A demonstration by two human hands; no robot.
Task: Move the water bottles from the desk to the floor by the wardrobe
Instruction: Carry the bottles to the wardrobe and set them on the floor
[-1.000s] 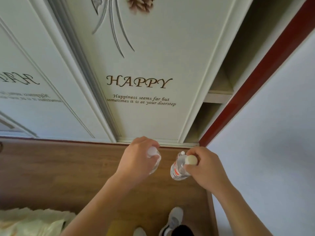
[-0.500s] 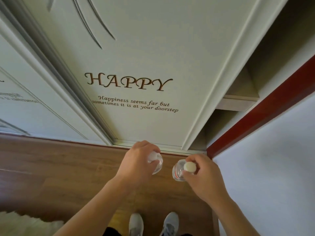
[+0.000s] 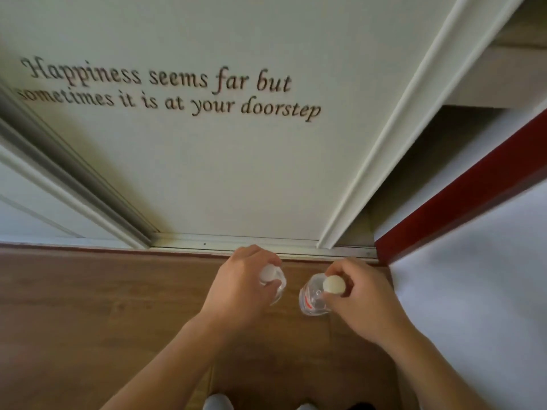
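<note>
Two water bottles hang upright just in front of the wardrobe door (image 3: 207, 179), low over the wooden floor (image 3: 103, 306). The left hand (image 3: 236, 294) closes around the left bottle (image 3: 278, 287) at its neck; the right hand (image 3: 359, 303) pinches the right bottle (image 3: 310, 300) by its cap. Released before touching down, either could topple or roll.

Single head-worn view, steeply down and forward, close over wooden floor (image 3: 88, 306), wardrobe door (image 3: 207, 173) ahead
</note>
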